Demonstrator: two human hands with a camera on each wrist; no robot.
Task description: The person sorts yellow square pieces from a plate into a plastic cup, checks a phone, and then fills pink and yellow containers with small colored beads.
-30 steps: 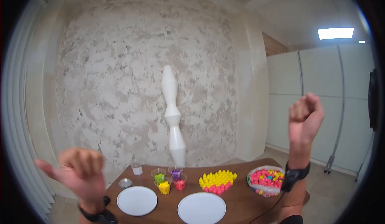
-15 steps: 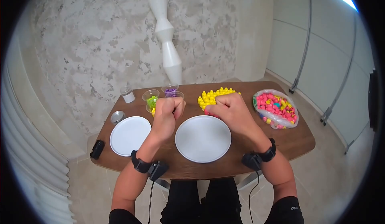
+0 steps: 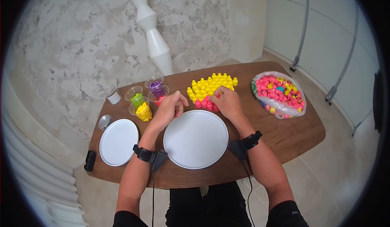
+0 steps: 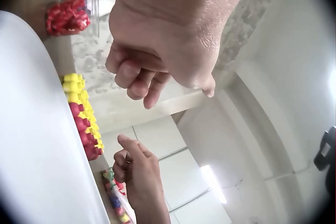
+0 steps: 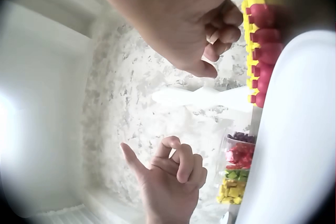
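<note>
My left hand (image 3: 165,112) hovers over the back left rim of a large white round plate (image 3: 196,141), fingers loosely bent and holding nothing. Above the plate's back right edge is my right hand (image 3: 229,105), its fingers relaxed and empty in the right wrist view. Its fingertips overlap a row of small pink bottle-shaped pieces (image 3: 204,104) in the head view. Behind these stand many yellow pieces (image 3: 209,85) of the same shape, upright in rows. Near my left hand is a clear cup of red pieces (image 3: 160,99), partly hidden by it.
Clear cups hold yellow (image 3: 144,111), green (image 3: 138,100) and purple pieces (image 3: 155,85). A smaller white plate (image 3: 119,142), a metal tin (image 3: 105,122), a jar (image 3: 112,95) and a black object (image 3: 90,161) stand left. A plastic bag of mixed pieces (image 3: 280,95) sits right.
Both hands have come down from raised fists to just above the large plate, and their fingers have loosened. The head view has tilted down onto the table.
</note>
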